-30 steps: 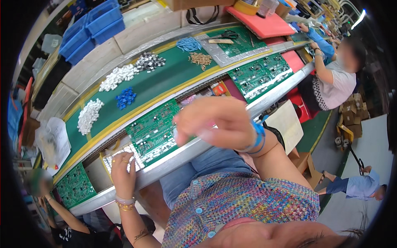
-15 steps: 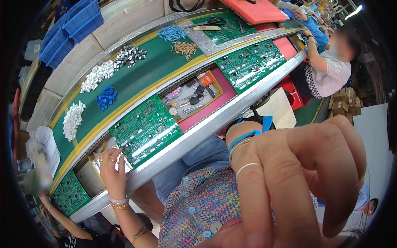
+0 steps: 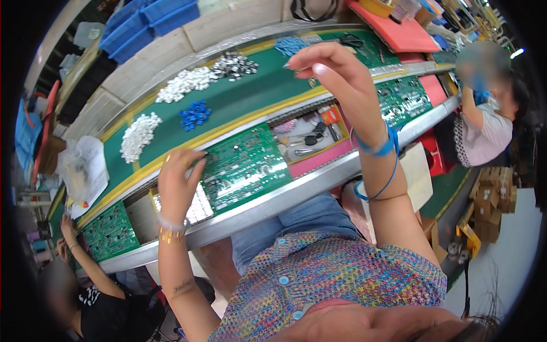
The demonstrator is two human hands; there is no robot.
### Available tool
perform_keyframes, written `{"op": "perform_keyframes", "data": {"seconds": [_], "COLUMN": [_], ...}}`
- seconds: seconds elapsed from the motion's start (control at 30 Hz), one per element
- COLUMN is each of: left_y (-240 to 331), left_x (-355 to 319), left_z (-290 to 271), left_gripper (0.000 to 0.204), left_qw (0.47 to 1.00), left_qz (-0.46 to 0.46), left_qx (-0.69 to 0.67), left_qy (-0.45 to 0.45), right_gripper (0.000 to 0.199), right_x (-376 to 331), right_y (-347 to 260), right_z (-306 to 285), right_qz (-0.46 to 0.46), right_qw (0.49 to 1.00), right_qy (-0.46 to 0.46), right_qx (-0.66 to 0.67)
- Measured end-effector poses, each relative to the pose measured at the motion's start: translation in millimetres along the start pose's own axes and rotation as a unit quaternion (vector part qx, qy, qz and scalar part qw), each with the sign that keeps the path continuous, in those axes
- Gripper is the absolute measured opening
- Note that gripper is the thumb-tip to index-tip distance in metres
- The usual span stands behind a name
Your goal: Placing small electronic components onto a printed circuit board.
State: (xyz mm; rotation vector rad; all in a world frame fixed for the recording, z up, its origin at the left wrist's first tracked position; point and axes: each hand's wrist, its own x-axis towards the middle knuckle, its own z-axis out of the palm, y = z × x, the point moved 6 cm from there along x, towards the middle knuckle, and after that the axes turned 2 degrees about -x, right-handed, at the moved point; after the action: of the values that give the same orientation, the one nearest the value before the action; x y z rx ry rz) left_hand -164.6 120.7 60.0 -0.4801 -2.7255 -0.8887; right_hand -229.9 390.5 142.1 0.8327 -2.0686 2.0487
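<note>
My left hand (image 3: 178, 181) is at the upper left corner of a green circuit board (image 3: 248, 165). Its thumb and forefinger are bent toward each other in a pinch; anything between them is too small to make out. Over the far side of the green belt my right hand (image 3: 341, 71) is raised, fingers curved and thumb apart, with nothing visible in it. It mostly covers the pile of tan components (image 3: 311, 82). Beyond its fingertips lies a heap of light blue components (image 3: 289, 45).
Piles of white parts (image 3: 139, 137), blue parts (image 3: 195, 115) and black-and-white parts (image 3: 233, 66) lie on the belt. Right of the board, a yellow-edged tray (image 3: 307, 134) holds keys and small items. A metal rail (image 3: 273, 196) runs along the near edge. Co-workers sit at both sides.
My right hand has gone from close before the camera out over the belt to the tan components. The left hand has moved up along the board's left side. The view has shifted.
</note>
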Motion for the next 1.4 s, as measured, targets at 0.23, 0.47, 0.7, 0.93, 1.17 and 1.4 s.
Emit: {"op": "perform_keyframes", "data": {"seconds": [0.23, 0.47, 0.7, 0.93, 1.17, 1.4], "left_y": [-36, -56, -57, -88, -99, -100], "left_x": [117, 160, 160, 106, 50, 46], "left_z": [59, 94, 85, -14, 8, 13], "left_gripper": [0.013, 0.016, 0.015, 0.012, 0.017, 0.031], "left_qw": [0.998, 0.990, 0.994, 0.982, 0.985, 0.987], "left_qz": [-0.021, -0.076, -0.026, -0.087, -0.144, -0.158], "left_qx": [-0.036, 0.076, 0.070, 0.035, -0.032, 0.017], "left_qy": [0.036, 0.088, 0.080, 0.164, 0.084, 0.038], "right_gripper": [0.012, 0.010, 0.010, 0.009, 0.018, 0.021], "right_x": [34, 49, 46, 40, 38, 52], "right_y": [131, 167, 169, 165, 138, 154], "right_z": [-70, -53, -37, -35, 91, 144], "right_qz": [0.089, 0.057, 0.033, 0.005, -0.052, -0.065], "right_qw": [0.892, 0.804, 0.772, 0.766, 0.913, 0.905], "right_qy": [0.016, -0.048, -0.072, -0.062, -0.212, -0.242], "right_qx": [-0.443, -0.590, -0.630, -0.640, -0.345, -0.344]}}
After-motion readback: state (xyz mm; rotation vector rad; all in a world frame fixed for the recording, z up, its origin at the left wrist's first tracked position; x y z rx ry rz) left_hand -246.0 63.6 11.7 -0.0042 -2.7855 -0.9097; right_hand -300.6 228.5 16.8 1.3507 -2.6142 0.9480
